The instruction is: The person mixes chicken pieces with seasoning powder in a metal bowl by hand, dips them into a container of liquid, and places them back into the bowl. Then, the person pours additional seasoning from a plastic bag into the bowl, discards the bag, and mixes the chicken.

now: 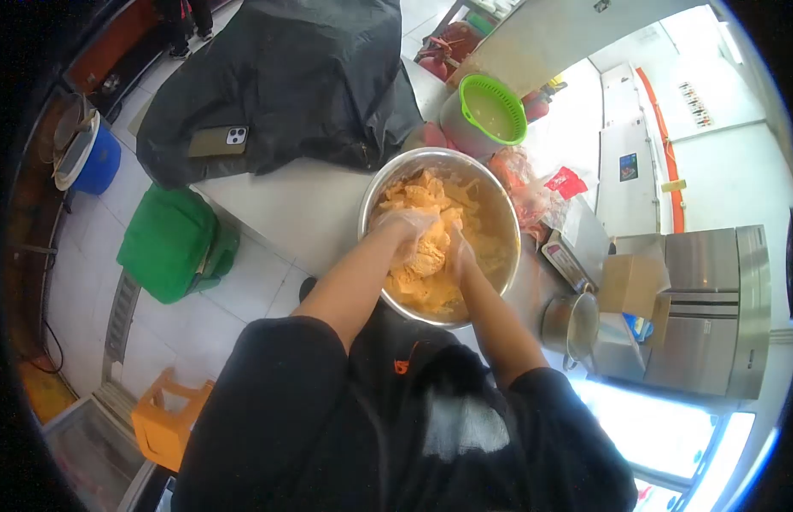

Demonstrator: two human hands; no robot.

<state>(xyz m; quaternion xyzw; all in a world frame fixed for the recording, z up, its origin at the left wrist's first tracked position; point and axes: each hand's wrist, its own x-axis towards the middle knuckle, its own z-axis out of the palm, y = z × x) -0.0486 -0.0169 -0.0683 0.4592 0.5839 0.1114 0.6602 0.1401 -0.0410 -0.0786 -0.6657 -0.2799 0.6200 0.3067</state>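
Observation:
A large stainless steel bowl (pixel 369 200) stands at the table's edge in front of me. Inside it is a heap of food pieces (pixel 429 256) thickly coated in orange batter or marinade; they look like meat, though the coating hides the exact kind. My left hand (pixel 405 230), in a clear plastic glove, grips the heap from its left side. On the opposite side, my right hand (pixel 459 253), also gloved, is closed against the same pieces. Fingertips of both hands are partly buried in the coating.
Behind the bowl are a bucket with a green colander (pixel 492 109) and plastic bags (pixel 520 183). A phone (pixel 217 142) lies on a black cover (pixel 285 77). To the right are a metal pot (pixel 571 326) and cardboard box (pixel 631 286). A green-covered bin (pixel 168 243) stands left.

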